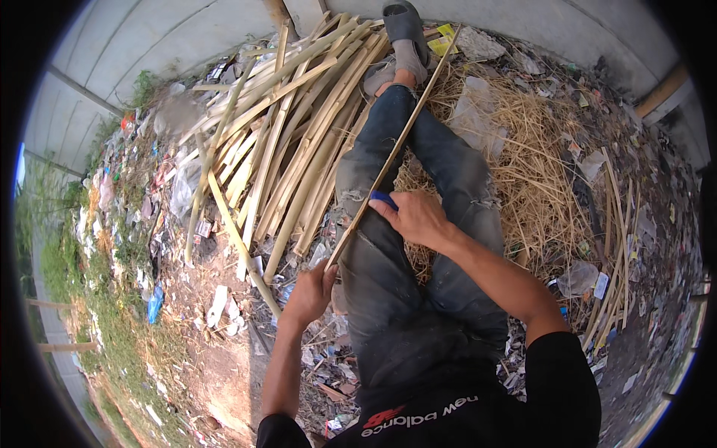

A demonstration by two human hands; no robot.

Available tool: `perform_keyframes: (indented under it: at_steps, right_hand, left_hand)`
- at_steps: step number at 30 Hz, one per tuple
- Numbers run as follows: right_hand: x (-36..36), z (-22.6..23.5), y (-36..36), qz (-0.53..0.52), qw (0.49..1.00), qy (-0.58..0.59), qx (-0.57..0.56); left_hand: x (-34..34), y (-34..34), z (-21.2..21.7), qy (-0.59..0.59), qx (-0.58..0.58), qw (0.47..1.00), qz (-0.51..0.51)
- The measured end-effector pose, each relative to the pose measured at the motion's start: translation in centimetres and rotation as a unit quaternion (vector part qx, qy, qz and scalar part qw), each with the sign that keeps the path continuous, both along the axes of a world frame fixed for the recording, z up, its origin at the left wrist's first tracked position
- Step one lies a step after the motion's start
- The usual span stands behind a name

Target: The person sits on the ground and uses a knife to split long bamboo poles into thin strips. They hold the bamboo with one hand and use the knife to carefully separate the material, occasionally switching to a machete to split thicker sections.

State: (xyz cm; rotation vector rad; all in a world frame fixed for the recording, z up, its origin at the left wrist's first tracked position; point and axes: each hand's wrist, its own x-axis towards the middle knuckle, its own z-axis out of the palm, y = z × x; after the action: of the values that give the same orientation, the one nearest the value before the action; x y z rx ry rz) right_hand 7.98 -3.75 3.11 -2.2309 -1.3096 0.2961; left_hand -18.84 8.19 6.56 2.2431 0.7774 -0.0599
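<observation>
A long, narrow bamboo strip (404, 137) slants across my outstretched legs, from near my left hip up past my feet. My left hand (308, 294) is closed round its near end, thumb along the strip. Farther up, my right hand (420, 217) grips a small blue object (383, 199) at the strip's edge. Fingers cover most of that blue object, so its kind cannot be made out. Beneath the strip are my worn jeans (377, 272), torn at the knees.
A large heap of split bamboo pieces (299, 127) lies left of my legs. Straw-like shavings (541, 187) cover the ground to the right, beside several thin finished-looking strips (618, 246). Litter is strewn all round. A grey panel wall (164, 37) stands at the far side.
</observation>
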Motion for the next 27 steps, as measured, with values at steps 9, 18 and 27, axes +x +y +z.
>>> perform_keyframes:
  at_steps: [9,18,27]
  right_hand:
    - [4.0,6.2,-1.2,0.025,0.999,0.004,-0.039]
    - [-6.5,4.3,-2.3,0.179,0.977,0.056,-0.106]
    - [10.3,4.0,-0.5,-0.072,0.996,-0.021,-0.048]
  left_hand:
    - [-3.7,-0.8,-1.7,0.011,-0.067,0.998,0.016]
    - [-3.9,-0.2,-2.1,0.006,-0.097,0.995,0.007]
    - [-7.5,-0.8,-2.9,-0.01,-0.026,1.0,0.013]
